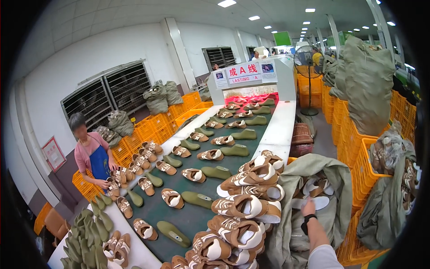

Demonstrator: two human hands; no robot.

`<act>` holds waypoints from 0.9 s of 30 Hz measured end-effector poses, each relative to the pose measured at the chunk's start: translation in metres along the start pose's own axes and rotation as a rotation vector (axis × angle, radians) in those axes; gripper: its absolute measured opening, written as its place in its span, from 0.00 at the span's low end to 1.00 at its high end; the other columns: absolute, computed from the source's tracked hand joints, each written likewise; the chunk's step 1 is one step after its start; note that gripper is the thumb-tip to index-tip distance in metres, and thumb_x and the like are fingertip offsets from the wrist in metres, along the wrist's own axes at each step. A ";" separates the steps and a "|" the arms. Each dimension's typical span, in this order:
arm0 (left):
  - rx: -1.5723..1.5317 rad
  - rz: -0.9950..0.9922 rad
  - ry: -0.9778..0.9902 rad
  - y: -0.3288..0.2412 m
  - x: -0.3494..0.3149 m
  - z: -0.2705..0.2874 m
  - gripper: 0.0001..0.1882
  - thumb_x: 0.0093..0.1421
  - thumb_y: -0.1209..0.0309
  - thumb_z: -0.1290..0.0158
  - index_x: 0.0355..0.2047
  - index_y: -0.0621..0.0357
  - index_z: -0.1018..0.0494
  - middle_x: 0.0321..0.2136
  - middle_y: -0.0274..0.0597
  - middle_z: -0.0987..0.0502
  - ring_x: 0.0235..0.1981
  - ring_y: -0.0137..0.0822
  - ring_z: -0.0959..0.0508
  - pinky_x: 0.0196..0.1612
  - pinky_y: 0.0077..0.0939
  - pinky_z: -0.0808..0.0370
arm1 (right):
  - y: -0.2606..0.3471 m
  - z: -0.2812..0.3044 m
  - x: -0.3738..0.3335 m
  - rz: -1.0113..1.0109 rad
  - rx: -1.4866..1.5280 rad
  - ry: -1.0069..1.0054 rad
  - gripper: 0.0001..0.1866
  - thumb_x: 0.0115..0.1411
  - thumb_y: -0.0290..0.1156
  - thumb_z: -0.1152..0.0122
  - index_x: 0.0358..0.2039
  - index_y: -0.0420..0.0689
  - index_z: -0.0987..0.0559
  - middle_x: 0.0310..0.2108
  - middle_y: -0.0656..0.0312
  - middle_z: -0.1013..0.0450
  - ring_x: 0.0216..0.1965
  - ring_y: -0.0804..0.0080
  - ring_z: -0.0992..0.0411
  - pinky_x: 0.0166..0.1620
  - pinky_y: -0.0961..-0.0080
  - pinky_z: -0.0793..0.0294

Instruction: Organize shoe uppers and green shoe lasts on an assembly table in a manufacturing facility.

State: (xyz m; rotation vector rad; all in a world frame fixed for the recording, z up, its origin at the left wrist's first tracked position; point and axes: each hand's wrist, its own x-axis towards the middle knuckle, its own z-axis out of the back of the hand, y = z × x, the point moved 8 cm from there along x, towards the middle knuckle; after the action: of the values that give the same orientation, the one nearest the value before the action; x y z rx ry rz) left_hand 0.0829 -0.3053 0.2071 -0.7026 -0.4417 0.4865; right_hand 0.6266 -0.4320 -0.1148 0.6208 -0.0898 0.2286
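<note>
My right hand, with a dark band at the wrist, reaches into a grey-green sack at the right of the conveyor. Its fingers close on a shoe whose pale sole shows to either side of them. Deeper in the sack lie more brown and white shoes. Beside the sack, brown and white sneakers are heaped along the conveyor's right edge. My left hand is out of view.
Sneakers and green shoe lasts ride in rows on the dark green conveyor. More lasts are piled at the near left. Across the belt, a person in a blue apron handles shoes. Orange crates stand at right.
</note>
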 end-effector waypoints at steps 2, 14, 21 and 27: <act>-0.115 0.209 -0.022 0.015 0.002 -0.001 0.16 0.55 0.73 0.50 0.44 0.65 0.32 0.35 0.46 0.24 0.33 0.34 0.25 0.38 0.23 0.29 | -0.015 0.037 0.006 -0.086 -0.037 -0.116 0.31 0.43 0.31 0.41 0.50 0.42 0.37 0.43 0.46 0.35 0.44 0.50 0.36 0.47 0.61 0.34; -0.069 0.184 0.020 0.010 0.033 -0.021 0.17 0.55 0.76 0.51 0.46 0.64 0.33 0.32 0.42 0.24 0.26 0.27 0.26 0.29 0.19 0.28 | -0.019 -0.062 0.001 0.028 -0.274 0.394 0.34 0.42 0.39 0.38 0.50 0.45 0.37 0.45 0.52 0.37 0.47 0.54 0.37 0.48 0.62 0.35; -0.034 0.267 -0.025 0.009 0.043 -0.020 0.16 0.54 0.76 0.50 0.45 0.63 0.32 0.33 0.41 0.24 0.22 0.24 0.30 0.26 0.17 0.31 | -0.022 0.019 0.057 -0.004 -0.361 -0.086 0.33 0.41 0.32 0.39 0.50 0.46 0.37 0.48 0.53 0.39 0.49 0.54 0.42 0.51 0.60 0.42; -0.032 0.260 -0.034 0.007 0.050 -0.022 0.16 0.54 0.77 0.50 0.44 0.63 0.31 0.34 0.40 0.24 0.21 0.24 0.31 0.25 0.17 0.32 | -0.045 0.061 0.082 -0.079 -0.311 -0.280 0.41 0.40 0.39 0.36 0.55 0.45 0.43 0.55 0.51 0.45 0.55 0.53 0.45 0.54 0.59 0.45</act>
State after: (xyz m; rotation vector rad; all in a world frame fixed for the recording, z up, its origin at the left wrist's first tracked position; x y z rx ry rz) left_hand 0.1324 -0.2838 0.1979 -0.7879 -0.3922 0.7383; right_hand 0.7155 -0.4878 -0.0786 0.3424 -0.3632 0.0472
